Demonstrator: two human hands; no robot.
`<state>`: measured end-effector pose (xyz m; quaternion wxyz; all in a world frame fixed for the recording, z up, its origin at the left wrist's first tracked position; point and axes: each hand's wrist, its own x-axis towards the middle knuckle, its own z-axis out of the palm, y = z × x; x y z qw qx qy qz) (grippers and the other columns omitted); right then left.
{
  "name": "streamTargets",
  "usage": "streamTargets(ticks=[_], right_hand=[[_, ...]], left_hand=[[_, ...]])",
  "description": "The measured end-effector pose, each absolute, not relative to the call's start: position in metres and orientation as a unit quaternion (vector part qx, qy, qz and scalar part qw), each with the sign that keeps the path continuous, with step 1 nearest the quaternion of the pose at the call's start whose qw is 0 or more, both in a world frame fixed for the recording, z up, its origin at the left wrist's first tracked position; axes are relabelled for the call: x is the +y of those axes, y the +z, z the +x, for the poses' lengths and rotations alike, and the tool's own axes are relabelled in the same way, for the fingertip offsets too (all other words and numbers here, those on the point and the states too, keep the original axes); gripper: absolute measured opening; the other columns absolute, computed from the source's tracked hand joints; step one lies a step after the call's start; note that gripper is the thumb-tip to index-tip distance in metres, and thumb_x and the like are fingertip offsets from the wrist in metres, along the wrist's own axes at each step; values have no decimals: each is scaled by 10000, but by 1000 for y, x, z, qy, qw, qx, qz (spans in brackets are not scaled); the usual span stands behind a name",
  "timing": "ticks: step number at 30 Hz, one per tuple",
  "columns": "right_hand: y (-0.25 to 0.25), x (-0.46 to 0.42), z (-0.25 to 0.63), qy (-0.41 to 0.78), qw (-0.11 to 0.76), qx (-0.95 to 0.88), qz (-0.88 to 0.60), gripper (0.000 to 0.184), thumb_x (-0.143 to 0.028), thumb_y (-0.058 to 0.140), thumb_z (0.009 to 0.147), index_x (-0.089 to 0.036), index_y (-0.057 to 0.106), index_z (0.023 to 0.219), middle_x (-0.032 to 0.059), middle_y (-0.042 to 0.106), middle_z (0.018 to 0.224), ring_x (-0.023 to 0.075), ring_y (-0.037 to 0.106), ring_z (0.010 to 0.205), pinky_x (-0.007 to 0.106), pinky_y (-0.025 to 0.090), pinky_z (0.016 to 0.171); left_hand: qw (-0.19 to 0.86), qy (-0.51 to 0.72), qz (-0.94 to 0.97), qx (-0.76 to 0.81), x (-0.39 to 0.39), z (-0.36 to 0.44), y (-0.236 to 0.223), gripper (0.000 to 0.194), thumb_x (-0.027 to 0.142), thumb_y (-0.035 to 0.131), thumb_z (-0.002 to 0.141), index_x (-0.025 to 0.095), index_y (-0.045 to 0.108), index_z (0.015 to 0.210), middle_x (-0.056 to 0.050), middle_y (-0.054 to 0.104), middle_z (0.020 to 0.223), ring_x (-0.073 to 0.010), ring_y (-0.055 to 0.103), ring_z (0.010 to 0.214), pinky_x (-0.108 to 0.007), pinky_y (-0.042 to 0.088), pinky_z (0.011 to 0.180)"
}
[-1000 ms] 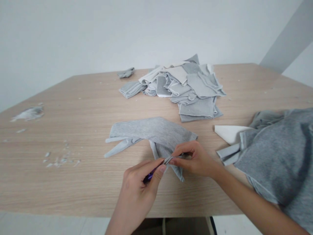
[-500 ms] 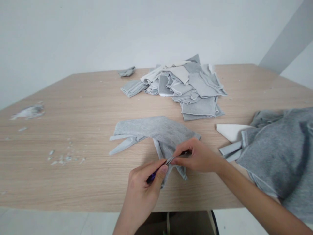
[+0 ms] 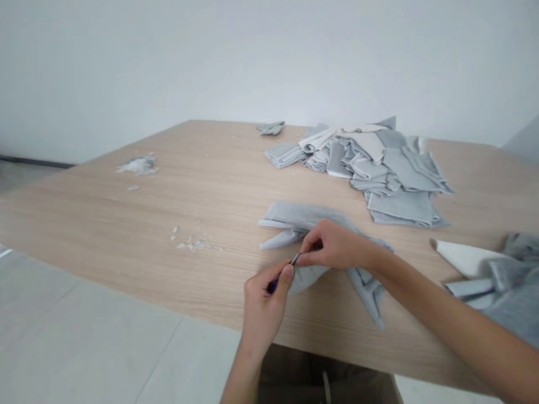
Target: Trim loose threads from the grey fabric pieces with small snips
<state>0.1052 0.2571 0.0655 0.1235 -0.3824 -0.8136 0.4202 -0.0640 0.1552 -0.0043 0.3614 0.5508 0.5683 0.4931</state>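
Observation:
My left hand [image 3: 266, 294] is closed around a small cutting tool with a purple handle [image 3: 273, 285]. Its narrow metal tip points up towards my right fingers; whether it is a pair of snips or a seam ripper I cannot tell. My right hand [image 3: 332, 245] pinches an edge of a light grey cloth piece [image 3: 309, 279] right at that tip. The rest of the grey cloth [image 3: 311, 212] lies bent on the table, spread behind and to the right of my hands. My right hand and forearm cover part of it.
A heap of grey and cream cloth pieces [image 3: 404, 196] lies at the back right, with a small crumpled piece [image 3: 270, 128] left of it. More grey cloth [image 3: 516, 303] sits at the right edge. White scraps [image 3: 138, 165] and trimmings [image 3: 196, 243] dot the wooden table [image 3: 168, 207].
My view has swung left, so everything on the table appears further right. Both hands have shifted left relative to the cloth, and the pinched edge is now left of its hanging end.

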Motion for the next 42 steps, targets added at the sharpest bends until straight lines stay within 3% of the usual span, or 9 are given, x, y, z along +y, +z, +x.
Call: streamTargets(ticks=[6,10,13,16,19,24,31,42], right_hand=[[64,281,47,404,76,-839,-355,244,-365,714,794,-140,787,731,-35,565,533,83,413,522,235,288,494],[54,285,24,379,86,-850,-356,227,-330,707,800,-142,765,687,-48,511,511,77,388,521,238,279,507],[43,282,20,384,102,-843,-361,200,-301,702,809,-147,768,699,-37,565,527,82,419,526,238,300,516],[35,274,25,389,143,-830,-374,161,-278,706,810,-151,783,749,-1,683,613,97,496,554,239,345,535],[33,260,37,341,193,-828,-401,147,-292,726,806,-166,785,759,11,721,646,105,533,561,246,360,549],[36,235,64,329,215,-806,-443,172,-352,749,804,-186,790,781,16,738,680,129,577,603,265,373,572],[22,214,92,447,300,-748,-388,120,-298,742,821,-191,789,849,45,768,813,176,662,763,295,480,705],[-2,206,95,552,407,-662,-303,36,-237,772,825,-211,777,850,20,751,794,142,659,746,263,502,686]], left_hand=[[344,528,495,598,166,-111,-10,390,448,594,913,126,778,796,-8,660,665,-146,565,633,-240,415,587],[317,545,448,634,172,-143,-17,422,492,557,925,140,791,929,-20,698,706,-161,599,643,-253,433,602],[229,473,500,688,174,-169,-17,390,462,539,939,170,795,979,-46,764,823,-201,664,721,-288,469,662],[74,363,566,736,171,-189,-14,358,425,554,935,169,777,1048,-87,778,916,-257,705,813,-343,496,737],[-5,305,602,738,164,-197,-9,376,434,570,931,155,749,1108,-108,775,930,-269,716,786,-361,518,717],[94,389,675,620,149,-171,6,314,384,584,954,188,728,1154,-67,773,1074,-199,729,902,-297,551,799],[235,389,709,539,146,-125,17,264,315,600,958,236,725,1176,-12,776,1002,-144,709,821,-254,545,724],[190,423,733,498,132,-111,2,362,176,632,930,222,655,1289,11,646,795,-83,587,646,-194,476,578]])
